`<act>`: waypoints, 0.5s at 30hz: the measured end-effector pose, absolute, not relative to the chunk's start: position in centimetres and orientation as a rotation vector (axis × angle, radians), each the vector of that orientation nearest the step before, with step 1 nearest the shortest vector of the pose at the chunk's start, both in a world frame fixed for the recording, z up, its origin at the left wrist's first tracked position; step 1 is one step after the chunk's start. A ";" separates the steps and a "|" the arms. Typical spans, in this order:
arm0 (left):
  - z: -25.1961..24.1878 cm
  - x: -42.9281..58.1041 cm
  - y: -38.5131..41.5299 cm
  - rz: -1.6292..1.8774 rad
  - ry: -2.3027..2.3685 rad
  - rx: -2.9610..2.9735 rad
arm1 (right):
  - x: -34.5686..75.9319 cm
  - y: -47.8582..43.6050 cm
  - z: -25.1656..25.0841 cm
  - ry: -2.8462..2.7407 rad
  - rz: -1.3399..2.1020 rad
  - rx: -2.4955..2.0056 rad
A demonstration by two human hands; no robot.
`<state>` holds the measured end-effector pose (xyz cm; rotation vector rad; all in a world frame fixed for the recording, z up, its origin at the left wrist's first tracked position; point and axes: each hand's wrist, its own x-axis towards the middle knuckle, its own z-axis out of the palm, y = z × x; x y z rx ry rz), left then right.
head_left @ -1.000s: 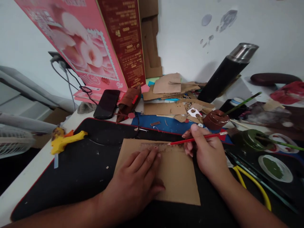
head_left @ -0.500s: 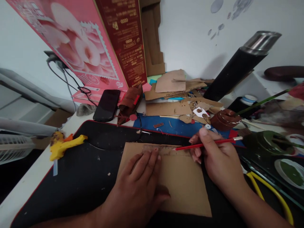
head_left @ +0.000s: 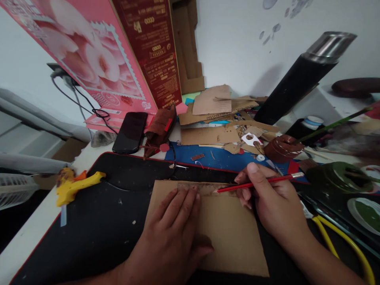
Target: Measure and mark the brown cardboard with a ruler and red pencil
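A brown cardboard sheet (head_left: 228,233) lies flat on a black desk mat (head_left: 97,221). Along its far edge rests a clear ruler (head_left: 204,186). My left hand (head_left: 175,229) lies flat on the sheet, fingers stretched out, the fingertips pressing on the ruler. My right hand (head_left: 273,202) is closed round a thin red pencil (head_left: 255,183). Its tip touches the ruler's edge just right of my left fingertips.
A yellow glue gun (head_left: 75,186) lies at the mat's left edge. A black phone (head_left: 130,132), a brown pouch (head_left: 160,126) and cardboard scraps (head_left: 216,114) sit behind. A black flask (head_left: 299,79), paint lids (head_left: 338,176) and yellow-handled cutters (head_left: 341,245) crowd the right.
The view has shifted slightly. Both hands stay on the cardboard; the pencil tip has stayed at the ruler's edge with little movement.
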<state>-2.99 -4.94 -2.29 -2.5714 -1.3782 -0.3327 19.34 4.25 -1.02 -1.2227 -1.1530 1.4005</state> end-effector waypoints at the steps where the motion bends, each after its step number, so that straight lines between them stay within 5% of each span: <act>1: -2.3 -3.0 -4.9 -0.329 -1.377 -2.574 | 19.3 4.2 -1.1 -1.160 1.396 -1.227; 15: -2.5 -3.2 -5.0 -0.309 -1.365 -2.556 | 19.2 4.4 -1.3 -1.188 1.385 -1.246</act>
